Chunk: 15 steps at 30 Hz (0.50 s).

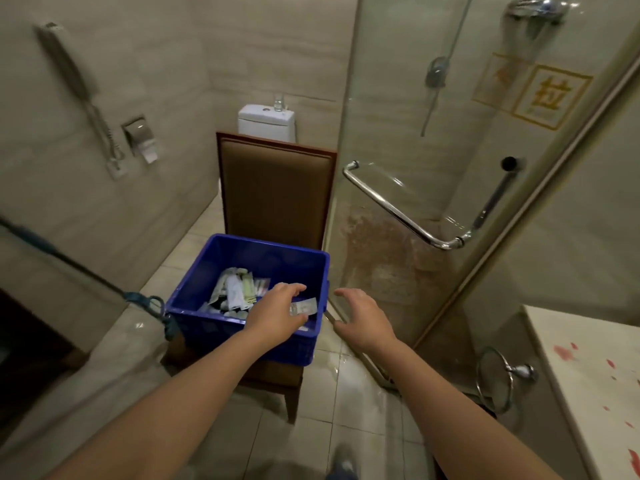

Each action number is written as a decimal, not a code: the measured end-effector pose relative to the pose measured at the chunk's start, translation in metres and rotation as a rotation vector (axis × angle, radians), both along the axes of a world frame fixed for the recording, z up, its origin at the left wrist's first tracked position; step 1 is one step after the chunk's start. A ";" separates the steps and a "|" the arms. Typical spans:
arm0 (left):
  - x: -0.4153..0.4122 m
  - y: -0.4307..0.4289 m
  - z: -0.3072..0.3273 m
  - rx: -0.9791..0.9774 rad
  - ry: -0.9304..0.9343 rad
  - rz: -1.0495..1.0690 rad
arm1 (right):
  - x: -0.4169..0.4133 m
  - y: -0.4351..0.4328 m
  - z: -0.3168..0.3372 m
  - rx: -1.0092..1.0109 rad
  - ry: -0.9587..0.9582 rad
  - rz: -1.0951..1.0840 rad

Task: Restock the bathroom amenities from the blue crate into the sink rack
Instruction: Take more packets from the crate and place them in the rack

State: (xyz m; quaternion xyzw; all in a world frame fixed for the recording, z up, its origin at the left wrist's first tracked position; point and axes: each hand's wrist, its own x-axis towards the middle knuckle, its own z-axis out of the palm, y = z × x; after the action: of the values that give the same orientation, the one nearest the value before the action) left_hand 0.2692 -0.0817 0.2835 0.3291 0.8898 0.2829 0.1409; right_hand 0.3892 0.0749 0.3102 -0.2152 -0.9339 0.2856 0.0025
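The blue crate [249,251] stands on the seat of a brown chair [277,188]. Inside it lies a heap of small wrapped amenity packets [235,289]. My left hand [277,315] reaches into the crate's right side, with one pale packet [304,306] pinched between thumb and fingers. Just outside the crate's right wall, my right hand [363,317] hovers with fingers spread and nothing in it. The sink rack is not in view.
A glass shower door [415,133] with a chrome handle [391,209] stands close on the right. A pale countertop [595,368] with red marks fills the lower right, with a towel ring [495,379] beside it. A mop handle [69,261] slants across the left, and a toilet [266,121] sits behind the chair.
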 end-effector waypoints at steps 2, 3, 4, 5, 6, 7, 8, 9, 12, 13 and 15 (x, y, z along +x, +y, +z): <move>-0.008 -0.007 -0.004 -0.002 0.000 0.045 | -0.016 -0.002 -0.002 0.012 -0.021 0.044; -0.012 -0.011 -0.006 -0.006 0.003 0.069 | -0.025 -0.002 -0.003 0.018 -0.030 0.068; -0.016 -0.014 -0.008 -0.012 0.004 0.091 | -0.033 -0.002 -0.004 0.022 -0.037 0.090; -0.021 -0.016 -0.011 -0.018 0.004 0.111 | -0.042 -0.001 -0.006 0.021 -0.043 0.112; -0.027 -0.017 -0.013 -0.024 0.001 0.130 | -0.051 0.000 -0.007 0.020 -0.050 0.133; -0.033 -0.018 -0.015 -0.031 -0.006 0.149 | -0.060 0.001 -0.008 0.022 -0.057 0.157; -0.038 -0.019 -0.017 -0.038 -0.012 0.170 | -0.070 0.004 -0.010 0.027 -0.067 0.183; -0.044 -0.018 -0.019 -0.044 -0.016 0.192 | -0.079 0.006 -0.012 0.034 -0.075 0.207; -0.061 -0.010 -0.025 -0.067 -0.030 0.248 | -0.108 0.019 -0.017 0.032 -0.097 0.255; -0.067 -0.006 -0.028 -0.077 -0.037 0.262 | -0.118 0.023 -0.019 0.031 -0.106 0.271; -0.078 0.002 -0.033 -0.102 -0.049 0.286 | -0.135 0.034 -0.023 0.026 -0.125 0.306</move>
State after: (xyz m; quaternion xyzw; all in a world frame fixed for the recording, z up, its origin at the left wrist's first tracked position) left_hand 0.1916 -0.0793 0.2509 0.1843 0.9372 0.2623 0.1372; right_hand 0.2541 0.1085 0.2869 -0.0878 -0.9577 0.2568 -0.0961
